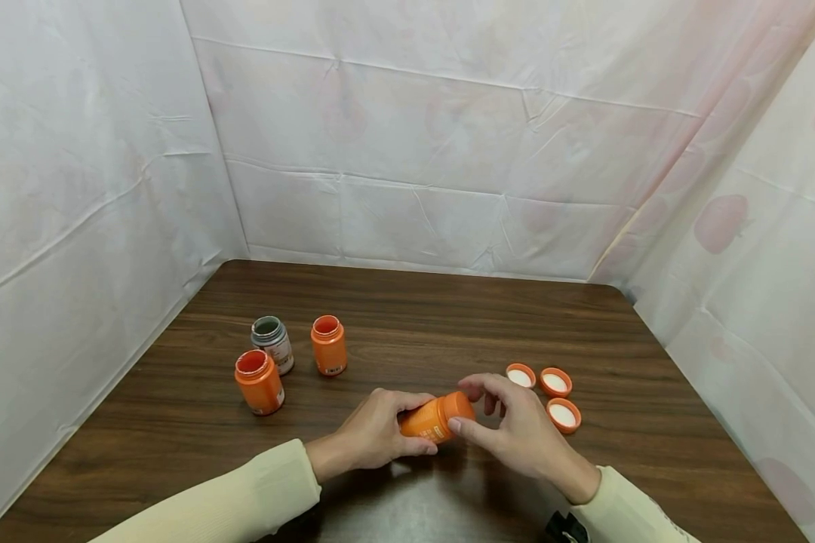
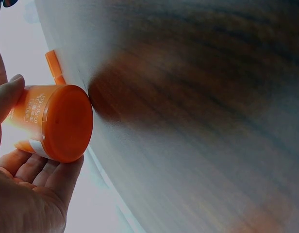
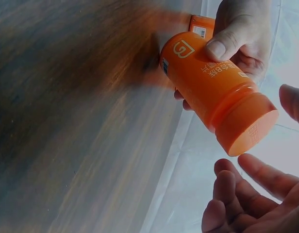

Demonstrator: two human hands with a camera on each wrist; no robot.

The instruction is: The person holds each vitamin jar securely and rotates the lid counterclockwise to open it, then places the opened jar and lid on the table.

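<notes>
My left hand grips an orange pill bottle by its body, thumb on one side and fingers on the other. The bottle leans over to the right, low above the table, and its orange cap is on. Around the cap, my right hand holds its thumb and fingers spread. In the right wrist view a gap shows between the thumb and the cap, while a fingertip comes right up to the cap's lower edge. White print runs along the bottle's side, and its base faces the left wrist camera.
To the left, two uncapped orange bottles and an uncapped grey bottle stand upright on the brown table. Three orange caps lie at right, white insides up. Pale sheets hang around the table.
</notes>
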